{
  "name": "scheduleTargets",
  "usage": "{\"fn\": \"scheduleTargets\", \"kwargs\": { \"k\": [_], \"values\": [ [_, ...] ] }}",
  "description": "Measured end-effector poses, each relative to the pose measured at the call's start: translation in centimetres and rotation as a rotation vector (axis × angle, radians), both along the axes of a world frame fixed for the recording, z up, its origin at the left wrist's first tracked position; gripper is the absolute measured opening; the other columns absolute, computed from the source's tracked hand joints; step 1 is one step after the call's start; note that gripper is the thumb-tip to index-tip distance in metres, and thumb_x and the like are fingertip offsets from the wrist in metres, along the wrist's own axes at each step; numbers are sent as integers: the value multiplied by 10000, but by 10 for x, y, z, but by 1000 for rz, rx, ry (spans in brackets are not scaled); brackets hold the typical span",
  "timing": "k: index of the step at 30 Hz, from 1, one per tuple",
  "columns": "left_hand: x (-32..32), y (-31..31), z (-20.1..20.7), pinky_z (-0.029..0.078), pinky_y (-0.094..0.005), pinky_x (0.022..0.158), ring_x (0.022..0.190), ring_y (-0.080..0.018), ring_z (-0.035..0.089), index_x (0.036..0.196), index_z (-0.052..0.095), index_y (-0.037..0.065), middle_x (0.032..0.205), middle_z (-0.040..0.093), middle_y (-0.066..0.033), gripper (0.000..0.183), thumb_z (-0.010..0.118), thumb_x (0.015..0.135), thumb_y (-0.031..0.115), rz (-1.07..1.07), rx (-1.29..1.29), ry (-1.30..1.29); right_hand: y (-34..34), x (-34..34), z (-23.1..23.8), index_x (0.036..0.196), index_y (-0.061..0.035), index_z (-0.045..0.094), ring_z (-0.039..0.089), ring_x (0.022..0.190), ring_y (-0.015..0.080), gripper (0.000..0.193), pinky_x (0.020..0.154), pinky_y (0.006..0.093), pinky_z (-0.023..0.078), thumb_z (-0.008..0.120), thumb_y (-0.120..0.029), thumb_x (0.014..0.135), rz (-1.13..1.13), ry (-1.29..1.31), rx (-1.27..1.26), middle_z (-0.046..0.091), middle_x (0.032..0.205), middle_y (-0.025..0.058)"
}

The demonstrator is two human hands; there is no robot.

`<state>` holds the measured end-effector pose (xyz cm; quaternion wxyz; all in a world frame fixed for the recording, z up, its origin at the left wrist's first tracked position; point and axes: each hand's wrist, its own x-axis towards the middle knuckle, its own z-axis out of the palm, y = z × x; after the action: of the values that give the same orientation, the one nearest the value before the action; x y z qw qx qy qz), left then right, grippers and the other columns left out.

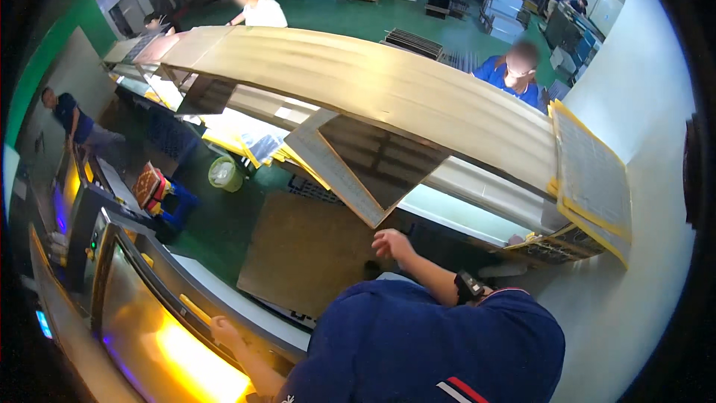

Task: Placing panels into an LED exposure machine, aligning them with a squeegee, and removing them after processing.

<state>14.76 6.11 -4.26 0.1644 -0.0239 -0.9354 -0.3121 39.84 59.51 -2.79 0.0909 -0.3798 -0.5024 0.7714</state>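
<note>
My left hand [226,333] is at the front edge of a machine with a glowing amber panel [160,321], its fingers closed at the end of a yellow bar [195,309]; part of the grip is hidden. My right hand [394,245] is held out in the air with loosely bent fingers apart and nothing in them. Just beyond it, the lower corner of a dark framed panel [380,160] juts out, leaning against the long bench. A black device is strapped to my right wrist.
A long pale bench top [335,78] runs across, with lit shelves beneath. Yellow-edged sheets [593,172] stand by the right wall. A brown board [302,250] lies on the floor ahead, a green bin [225,174] farther left. Co-workers [511,75] are behind the bench and at far left.
</note>
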Motion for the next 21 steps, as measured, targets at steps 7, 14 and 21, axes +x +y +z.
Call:
{"fn": "scheduleTargets", "kwargs": {
  "k": [7,14,21],
  "values": [
    [55,-36,-10,464,-407,657,694,-334,568,726,564,11,721,588,-158,127,468,788,63,16,-20,-41,-69,-20,25,851,-55,722,664,731,194,258,667,337,530,486,-58,745,933,4,634,709,813,76],
    [71,-15,3,466,-415,661,703,-335,576,730,569,15,735,598,-159,130,468,791,68,57,-6,-21,-110,-78,75,697,-122,694,665,740,280,167,651,411,513,534,-141,740,1293,-140,690,698,765,80],
    [73,-19,-8,462,-430,668,703,-335,575,720,570,41,745,607,-143,132,469,792,88,53,7,-39,-170,-75,57,686,-155,669,643,722,313,137,628,427,485,553,-168,758,1394,44,900,666,721,82]
  ]
}}
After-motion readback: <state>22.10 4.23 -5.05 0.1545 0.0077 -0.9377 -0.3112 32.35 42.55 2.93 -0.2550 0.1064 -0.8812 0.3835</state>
